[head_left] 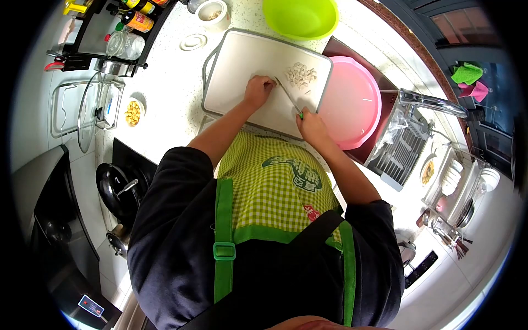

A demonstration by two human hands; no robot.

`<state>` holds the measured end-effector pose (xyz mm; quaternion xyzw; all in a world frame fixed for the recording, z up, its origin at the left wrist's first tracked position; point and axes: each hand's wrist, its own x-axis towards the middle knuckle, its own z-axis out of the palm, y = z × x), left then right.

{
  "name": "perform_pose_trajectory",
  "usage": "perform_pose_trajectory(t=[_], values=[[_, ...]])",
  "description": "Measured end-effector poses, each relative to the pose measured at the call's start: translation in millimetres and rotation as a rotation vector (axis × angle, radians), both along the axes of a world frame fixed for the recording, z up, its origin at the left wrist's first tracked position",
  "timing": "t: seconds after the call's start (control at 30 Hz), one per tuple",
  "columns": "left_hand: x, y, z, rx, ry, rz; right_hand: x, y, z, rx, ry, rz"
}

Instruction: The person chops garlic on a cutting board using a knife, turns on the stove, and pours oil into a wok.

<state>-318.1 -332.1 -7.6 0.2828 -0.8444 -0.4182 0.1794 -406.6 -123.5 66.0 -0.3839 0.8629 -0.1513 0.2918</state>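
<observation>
On the pale cutting board [236,71] lies a small heap of chopped whitish pieces [301,75], near the right edge. My right hand [312,126] is closed round the handle of a knife [288,94], whose blade points up and left across the board. Left of the blade tip, my left hand [259,91] rests on the board with its fingers bent together. Something small is at its fingertips, too hidden to name.
A pink basin [352,102] sits right of the board, over the sink. Behind the board are a green bowl [301,16], a white pot [213,15] and a lid [193,42]. A small bowl of yellowish pieces [133,113] stands left, near a bottle rack [99,33].
</observation>
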Motion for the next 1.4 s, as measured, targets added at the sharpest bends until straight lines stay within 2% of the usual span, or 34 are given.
perform_pose_trajectory(t=[0.5, 0.57, 0.67, 0.77, 0.87, 1.0, 1.27, 1.4], values=[[-1.1, 2.3, 5.1, 0.041, -0.017, -0.008, 0.0, -26.5, -26.5, -0.095, -0.006, -0.039], [-4.2, 8.7, 9.8, -0.127, -0.051, -0.053, -0.1, -14.5, -29.3, -0.101, 0.028, -0.085], [-11.6, 9.6, -5.3, -0.2, 0.011, -0.138, -5.6, 1.3, -26.0, -0.104, 0.045, -0.109], [-13.6, 26.2, 6.0, -0.234, 0.008, -0.113, -7.9, 9.7, -27.0, -0.116, 0.064, -0.105], [-11.9, 24.3, 1.5, -0.243, 0.019, -0.072, -7.9, 11.2, -21.0, -0.032, 0.008, -0.115], [-5.8, 14.7, -4.7, -0.278, -0.031, -0.084, -1.9, 12.7, -21.2, -0.073, 0.058, -0.096], [2.3, 16.8, 6.9, -0.299, 0.039, -0.006, 4.5, 4.1, -9.5, -0.133, -0.114, -0.108], [2.4, 12.6, 5.5, -0.286, 0.031, -0.032, 6.3, 1.0, -0.8, -0.084, -0.047, -0.104]])
